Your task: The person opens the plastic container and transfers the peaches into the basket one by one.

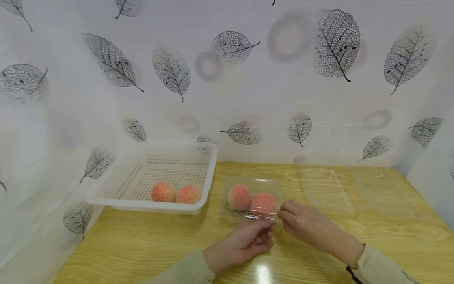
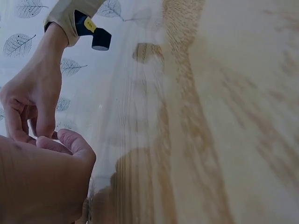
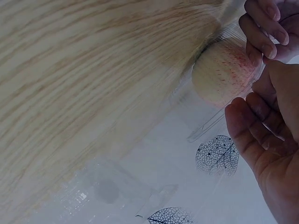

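A clear plastic clamshell box [image 1: 271, 184] stands on the table with two pink-and-yellow peaches [image 1: 239, 197] inside, seen through the plastic. My left hand [image 1: 244, 242] is at the box's front edge, its thumb and index finger at the rim and the other fingers curled below. At the front right corner, my right hand [image 1: 308, 225] pinches the edge between thumb and fingers. The right wrist view shows one peach [image 3: 222, 77] behind the plastic, close to both hands. How firmly the rim halves meet is hidden by the fingers.
To the left, a white perforated basket [image 1: 209, 173] holds two more peaches [image 1: 163, 192]. Thin clear plastic containers [image 1: 326, 189] lie at the right of the wooden table [image 1: 142, 244]. A leaf-patterned white curtain [image 1: 262, 94] hangs along the back and sides.
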Demonstrator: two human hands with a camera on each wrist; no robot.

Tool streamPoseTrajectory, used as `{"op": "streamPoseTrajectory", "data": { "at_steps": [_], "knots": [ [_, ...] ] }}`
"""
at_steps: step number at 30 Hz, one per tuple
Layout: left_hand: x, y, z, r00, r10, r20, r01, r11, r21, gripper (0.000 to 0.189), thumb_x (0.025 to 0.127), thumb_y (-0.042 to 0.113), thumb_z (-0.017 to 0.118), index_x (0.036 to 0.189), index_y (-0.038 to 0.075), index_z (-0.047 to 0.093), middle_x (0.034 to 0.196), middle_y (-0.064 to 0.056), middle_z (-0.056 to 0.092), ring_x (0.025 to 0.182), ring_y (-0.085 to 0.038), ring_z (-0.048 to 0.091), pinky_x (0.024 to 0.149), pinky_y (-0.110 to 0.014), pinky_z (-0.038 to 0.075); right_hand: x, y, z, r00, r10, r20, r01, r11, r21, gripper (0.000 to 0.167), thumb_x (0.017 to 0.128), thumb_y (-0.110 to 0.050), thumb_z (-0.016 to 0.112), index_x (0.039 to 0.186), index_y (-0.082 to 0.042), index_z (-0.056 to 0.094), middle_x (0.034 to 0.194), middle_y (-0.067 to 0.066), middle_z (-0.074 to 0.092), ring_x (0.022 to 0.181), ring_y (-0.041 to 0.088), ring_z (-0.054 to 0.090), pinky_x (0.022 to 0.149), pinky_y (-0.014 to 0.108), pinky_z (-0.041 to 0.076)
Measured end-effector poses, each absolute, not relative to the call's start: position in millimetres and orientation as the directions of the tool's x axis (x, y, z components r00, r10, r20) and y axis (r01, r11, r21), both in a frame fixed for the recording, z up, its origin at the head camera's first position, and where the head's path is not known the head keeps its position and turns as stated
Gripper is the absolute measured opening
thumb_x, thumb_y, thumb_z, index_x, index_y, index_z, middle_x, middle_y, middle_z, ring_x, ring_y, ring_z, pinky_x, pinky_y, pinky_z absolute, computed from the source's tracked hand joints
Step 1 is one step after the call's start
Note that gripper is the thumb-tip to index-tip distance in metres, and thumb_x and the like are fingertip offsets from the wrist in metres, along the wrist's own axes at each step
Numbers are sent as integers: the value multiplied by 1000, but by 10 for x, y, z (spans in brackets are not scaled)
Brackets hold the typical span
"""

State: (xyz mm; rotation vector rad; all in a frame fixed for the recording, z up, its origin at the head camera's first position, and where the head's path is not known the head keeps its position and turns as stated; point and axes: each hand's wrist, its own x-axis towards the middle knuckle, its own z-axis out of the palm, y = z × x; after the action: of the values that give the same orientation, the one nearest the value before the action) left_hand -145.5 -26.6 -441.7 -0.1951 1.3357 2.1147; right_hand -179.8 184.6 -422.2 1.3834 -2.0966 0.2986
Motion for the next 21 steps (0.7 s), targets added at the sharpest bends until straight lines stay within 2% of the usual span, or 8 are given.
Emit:
{"op": "streamPoseTrajectory", "data": {
  "at_steps": [6, 10, 16, 21],
  "knots": [
    [-1443, -215, -4399, -794, 400, -458, -584, -289, 759, 9, 97, 20, 67, 89, 16, 70, 75, 11, 68, 67, 2, 62, 73, -23, 56, -1782, 1841, -4212, -299, -758, 580, -897, 430, 99, 12, 89, -2, 57, 90, -10, 65, 93, -4, 61, 81, 6, 55, 69, 9, 47],
    [-1430, -174, -4380, -806, 355, -474, -576, -282, 768, 11, 95, 21, 69, 85, 17, 70, 73, 11, 67, 63, 2, 60, 68, -22, 55, -1791, 1837, -4207, -309, -759, 573, -904, 422, 72, 10, 89, -2, 59, 90, -10, 66, 93, -4, 61, 81, 5, 55, 70, 9, 47],
    [-1414, -109, -4353, -835, 267, -480, -542, -253, 801, 9, 91, 21, 71, 85, 15, 70, 73, 10, 65, 62, 1, 56, 63, -21, 54, -1821, 1819, -4210, -322, -748, 580, -913, 408, 19, 24, 71, 5, 71, 89, -9, 66, 91, -5, 61, 80, 3, 54, 70, 7, 45],
    [-1406, -97, -4350, -845, 241, -477, -529, -250, 811, 9, 90, 20, 71, 84, 14, 69, 73, 8, 63, 63, 0, 57, 62, -20, 54, -1829, 1812, -4217, -350, -737, 578, -914, 403, -39, 25, 71, 7, 71, 88, -10, 66, 90, -5, 61, 79, 0, 53, 69, 4, 44]
  ]
}}
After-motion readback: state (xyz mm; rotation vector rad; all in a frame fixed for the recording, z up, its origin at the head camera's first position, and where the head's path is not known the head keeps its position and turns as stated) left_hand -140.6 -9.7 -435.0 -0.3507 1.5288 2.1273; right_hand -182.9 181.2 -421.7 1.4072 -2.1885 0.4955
